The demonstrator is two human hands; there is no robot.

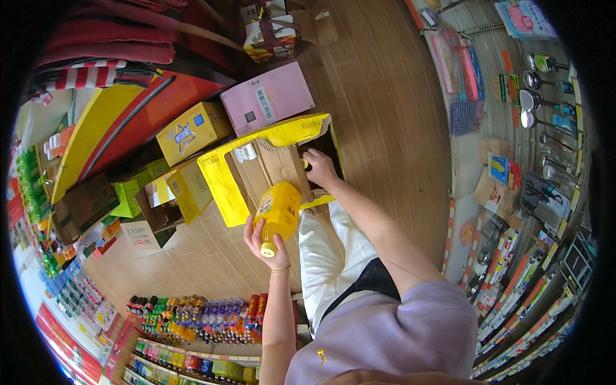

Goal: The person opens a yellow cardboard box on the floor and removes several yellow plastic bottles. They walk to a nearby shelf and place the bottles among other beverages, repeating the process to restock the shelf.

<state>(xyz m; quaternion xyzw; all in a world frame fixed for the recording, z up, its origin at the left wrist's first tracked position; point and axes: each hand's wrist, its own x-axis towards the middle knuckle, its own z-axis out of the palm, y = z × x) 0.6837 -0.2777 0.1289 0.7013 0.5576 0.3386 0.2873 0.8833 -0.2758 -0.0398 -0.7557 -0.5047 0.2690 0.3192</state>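
Note:
My left hand (263,245) is wrapped around the neck end of a large plastic bottle of yellow-orange drink (281,211), its pale yellow cap towards me. The bottle's base overlaps the near side of a yellow cardboard carton (221,190) with torn openings. A brown cardboard panel (276,166) spans the carton's top. Through the dark opening at its right end reaches my right hand (320,168). Its fingers close around a yellow bottle cap (305,164); the rest of that bottle is hidden inside the carton.
A pink carton (267,98) and a smaller yellow box (192,132) stand behind the carton. Open cardboard boxes (163,204) lie to the left. Drink shelves (192,349) are at lower left. Shelving with ladles (532,101) and stationery lines the right. Wood-look floor (385,120) runs between.

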